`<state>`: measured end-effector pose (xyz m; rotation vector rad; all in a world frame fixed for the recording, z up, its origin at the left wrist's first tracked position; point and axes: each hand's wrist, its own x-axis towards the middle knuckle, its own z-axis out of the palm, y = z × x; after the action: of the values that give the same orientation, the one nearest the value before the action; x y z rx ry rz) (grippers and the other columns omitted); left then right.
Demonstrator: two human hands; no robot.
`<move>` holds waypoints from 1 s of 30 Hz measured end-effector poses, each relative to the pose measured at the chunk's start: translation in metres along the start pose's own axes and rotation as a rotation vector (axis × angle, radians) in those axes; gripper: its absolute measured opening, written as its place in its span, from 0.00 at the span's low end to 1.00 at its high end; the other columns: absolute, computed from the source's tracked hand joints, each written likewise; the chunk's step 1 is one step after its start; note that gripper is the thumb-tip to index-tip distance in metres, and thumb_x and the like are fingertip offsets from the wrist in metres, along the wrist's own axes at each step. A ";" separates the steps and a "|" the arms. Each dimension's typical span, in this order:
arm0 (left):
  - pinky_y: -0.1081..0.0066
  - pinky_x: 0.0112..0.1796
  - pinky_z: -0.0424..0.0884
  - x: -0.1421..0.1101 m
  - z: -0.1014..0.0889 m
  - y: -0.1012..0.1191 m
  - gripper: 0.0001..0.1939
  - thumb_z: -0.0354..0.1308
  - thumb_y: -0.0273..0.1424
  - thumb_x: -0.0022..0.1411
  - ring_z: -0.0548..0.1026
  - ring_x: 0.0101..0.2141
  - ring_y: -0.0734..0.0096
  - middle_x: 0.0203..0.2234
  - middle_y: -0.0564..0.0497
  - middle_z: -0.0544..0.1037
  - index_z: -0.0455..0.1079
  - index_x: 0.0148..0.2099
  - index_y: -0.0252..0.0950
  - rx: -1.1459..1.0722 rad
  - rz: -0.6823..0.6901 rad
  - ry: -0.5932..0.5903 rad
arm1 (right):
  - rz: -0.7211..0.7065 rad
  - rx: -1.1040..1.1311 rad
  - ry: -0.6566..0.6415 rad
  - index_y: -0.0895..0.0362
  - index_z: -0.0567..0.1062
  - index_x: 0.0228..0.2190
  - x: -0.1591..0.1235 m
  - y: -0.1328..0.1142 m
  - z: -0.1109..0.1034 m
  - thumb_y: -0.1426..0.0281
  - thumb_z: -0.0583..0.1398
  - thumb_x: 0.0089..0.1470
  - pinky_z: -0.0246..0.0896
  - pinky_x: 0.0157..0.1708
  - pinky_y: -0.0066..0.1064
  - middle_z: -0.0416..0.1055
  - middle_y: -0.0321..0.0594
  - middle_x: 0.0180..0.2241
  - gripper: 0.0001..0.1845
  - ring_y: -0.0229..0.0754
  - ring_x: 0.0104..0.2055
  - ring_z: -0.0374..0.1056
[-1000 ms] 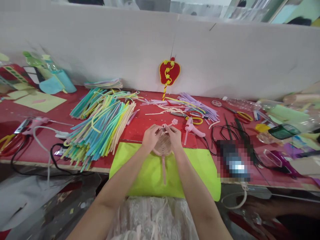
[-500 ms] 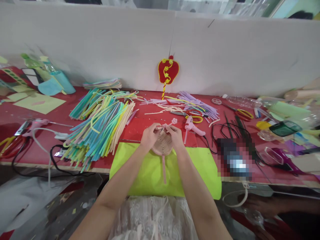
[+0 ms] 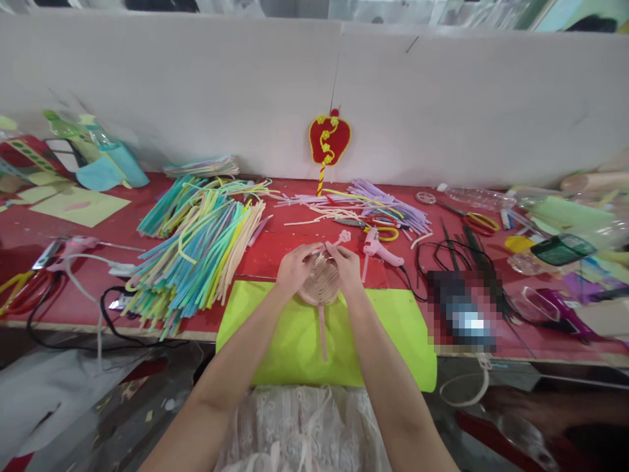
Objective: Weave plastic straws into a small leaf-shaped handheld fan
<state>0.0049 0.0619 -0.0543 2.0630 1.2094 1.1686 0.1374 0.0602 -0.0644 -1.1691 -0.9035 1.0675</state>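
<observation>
A small pink woven fan [image 3: 322, 282] with a thin pink handle lies over the yellow-green sheet [image 3: 393, 341] at the table's near edge. My left hand [image 3: 293, 267] grips its left rim with curled fingers. My right hand [image 3: 344, 265] pinches its upper right rim, close to a small pink flower piece [image 3: 343, 237] on a stem. Both hands touch the fan.
A big pile of coloured foam strips [image 3: 196, 246] lies to the left. A pink glue gun [image 3: 381, 251], yellow-handled scissors [image 3: 386, 229] and purple strips [image 3: 388, 206] sit behind the hands. A red fan ornament [image 3: 329, 139] hangs on the white wall. Cables and clutter fill the right side.
The flower stem has dropped lower against the fan's top rim, and my fingers have closed in over it. The view has shifted slightly.
</observation>
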 end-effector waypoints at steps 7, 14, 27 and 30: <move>0.75 0.33 0.68 0.001 -0.002 0.001 0.16 0.53 0.26 0.54 0.71 0.27 0.76 0.24 0.56 0.73 0.67 0.47 0.40 -0.064 -0.089 -0.007 | 0.003 0.042 -0.011 0.58 0.75 0.20 0.001 0.001 -0.002 0.56 0.62 0.39 0.57 0.26 0.27 0.71 0.37 0.22 0.16 0.35 0.24 0.64; 0.74 0.38 0.68 0.003 -0.002 -0.003 0.14 0.50 0.23 0.55 0.73 0.33 0.75 0.38 0.52 0.76 0.70 0.43 0.40 -0.059 -0.018 -0.031 | -0.005 0.030 -0.016 0.58 0.75 0.21 0.001 -0.001 -0.004 0.56 0.62 0.39 0.57 0.26 0.27 0.70 0.37 0.22 0.17 0.35 0.24 0.64; 0.76 0.32 0.66 -0.003 0.003 0.004 0.16 0.55 0.33 0.55 0.71 0.29 0.76 0.26 0.55 0.72 0.61 0.46 0.38 -0.145 -0.144 -0.048 | -0.092 -0.048 -0.012 0.57 0.75 0.22 0.001 0.001 -0.002 0.55 0.61 0.41 0.56 0.26 0.26 0.69 0.35 0.21 0.17 0.34 0.25 0.62; 0.75 0.34 0.66 -0.001 0.001 0.005 0.12 0.54 0.34 0.56 0.72 0.33 0.75 0.32 0.51 0.73 0.63 0.42 0.37 -0.174 -0.184 0.000 | -0.139 -0.105 -0.036 0.57 0.74 0.20 0.001 0.001 -0.001 0.55 0.60 0.42 0.55 0.26 0.26 0.66 0.34 0.20 0.17 0.34 0.24 0.59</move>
<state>0.0081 0.0587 -0.0517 1.7846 1.2237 1.1435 0.1384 0.0607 -0.0660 -1.1586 -1.0641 0.9406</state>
